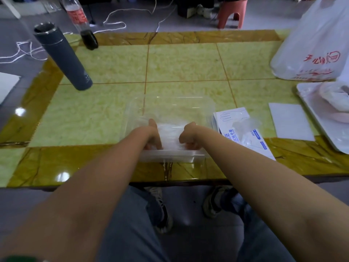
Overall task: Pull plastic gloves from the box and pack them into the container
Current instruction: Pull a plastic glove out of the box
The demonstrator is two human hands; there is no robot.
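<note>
1 view on record: head camera, looking down over 2 bare forearms.

Item 1: clear plastic container (pixel 171 155), rectangular, open-topped. It sits on the green tiled table (pixel 98 114) at its near edge, straight ahead of the person. All places below are taken from it.

Item 2: plastic gloves (pixel 170 134), a flat translucent layer inside the container at its near end, between the 2 hands.

Item 3: left hand (pixel 154 136), inside the container at its near-left corner. The thumb points up and the fingers bend down onto the gloves. The near wall blurs the fingertips, so grip or mere press cannot be told.

Item 4: right hand (pixel 188 138), inside the container at its near-right corner. The knuckles are up and the fingers are curled down onto the gloves. Again the wall blurs the tips, and the hold cannot be told.

Item 5: glove box (pixel 226 118), white with blue print, lying flat and touching or just beside the container's right wall. 1 loose glove (pixel 245 127) sticks out of its top.

Item 6: white card (pixel 290 121), flat, right of the container beyond the box.

Item 7: white tray (pixel 317 125), further right of the container, cut by the frame edge.

Item 8: white carrier bag (pixel 313 44), red print, far right behind the container.

Item 9: grey flask (pixel 64 57), upright, well to the far left of the container.

Item 10: clear bottle (pixel 79 21), red label, beyond the flask, a little dark liquid at its base.
</note>
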